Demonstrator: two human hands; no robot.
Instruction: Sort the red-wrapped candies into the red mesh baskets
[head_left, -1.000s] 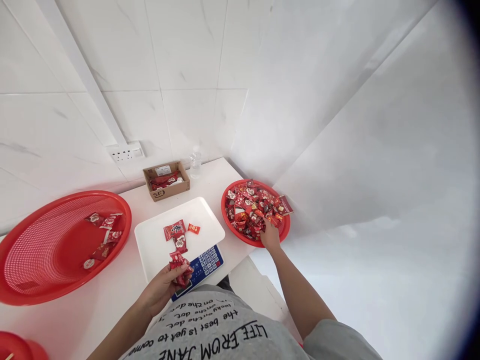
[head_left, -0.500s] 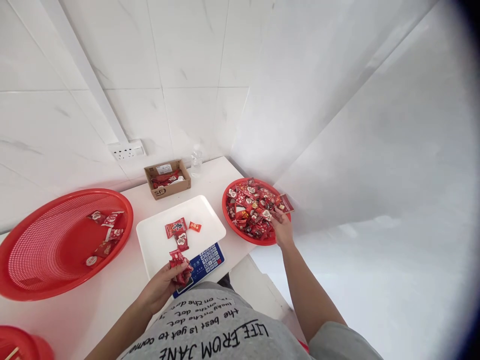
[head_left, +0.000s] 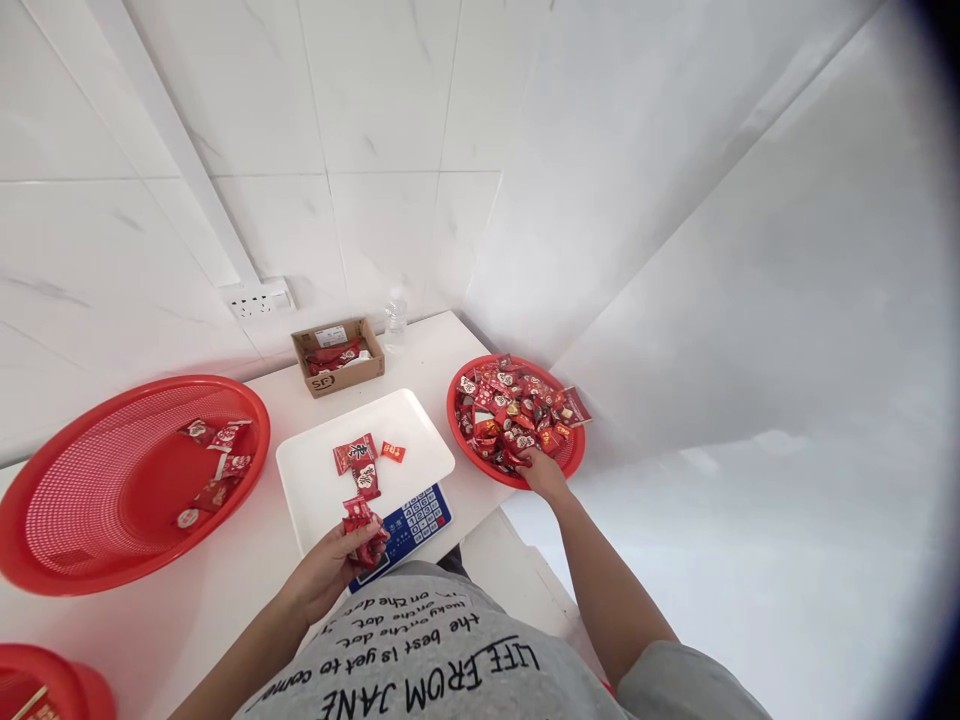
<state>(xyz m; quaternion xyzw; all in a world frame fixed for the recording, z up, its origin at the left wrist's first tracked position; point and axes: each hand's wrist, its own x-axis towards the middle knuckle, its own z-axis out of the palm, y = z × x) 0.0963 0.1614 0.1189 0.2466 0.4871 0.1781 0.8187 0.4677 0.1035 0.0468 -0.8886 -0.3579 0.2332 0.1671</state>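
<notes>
My left hand (head_left: 337,562) is closed around several red candy packets (head_left: 361,522), held over the near edge of a white weighing tray (head_left: 315,460). On that tray lie a larger red packet (head_left: 352,454), another red packet (head_left: 367,480) and a small orange-red one (head_left: 393,452). Under the tray, the blue keypad of a scale (head_left: 416,520) shows. My right hand (head_left: 545,475) reaches over the near rim of a round red basket (head_left: 579,460) heaped with wrapped candies (head_left: 510,400). Its fingers touch packets near that rim; the fingertips are hidden among them.
A large red mesh basket (head_left: 90,480) with several packets stands to the left. Another red container (head_left: 45,670) is at the lower left. At the back are a small cardboard box (head_left: 346,376) holding red packets and a clear bottle (head_left: 396,312). Walls border the table.
My right hand has moved from the right side of the candy basket to its near edge, toward the left. My left hand still holds its packets over the tray.
</notes>
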